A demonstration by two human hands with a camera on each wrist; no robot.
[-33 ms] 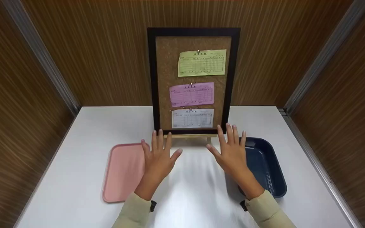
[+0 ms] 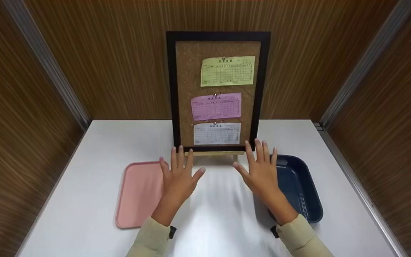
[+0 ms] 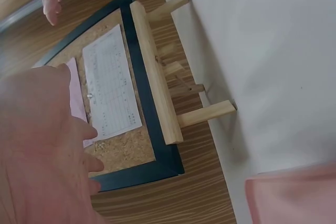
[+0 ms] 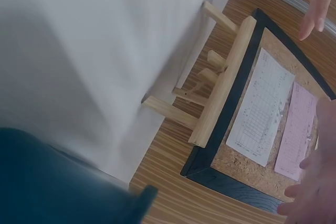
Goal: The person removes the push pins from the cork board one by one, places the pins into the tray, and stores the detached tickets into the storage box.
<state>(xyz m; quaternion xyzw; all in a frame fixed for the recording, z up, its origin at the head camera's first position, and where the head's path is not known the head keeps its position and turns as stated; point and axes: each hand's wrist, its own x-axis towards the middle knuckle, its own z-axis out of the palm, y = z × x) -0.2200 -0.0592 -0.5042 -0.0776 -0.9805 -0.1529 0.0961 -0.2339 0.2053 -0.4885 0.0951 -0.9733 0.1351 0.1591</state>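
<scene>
A cork board in a black frame stands upright on a wooden easel at the back of the table. Three printed slips are pinned on it: a yellow-green slip at the top, a pink slip in the middle and a white slip at the bottom. My left hand is held with fingers spread and nothing in it, its fingertips overlapping the frame's lower left corner in the head view. Likewise spread and holding nothing, my right hand is near the lower right corner.
A flat pink tray lies on the white table to the left, partly behind my left hand. To the right is a deeper dark blue tray, partly covered by my right hand and forearm. Wood-grain panels enclose the table.
</scene>
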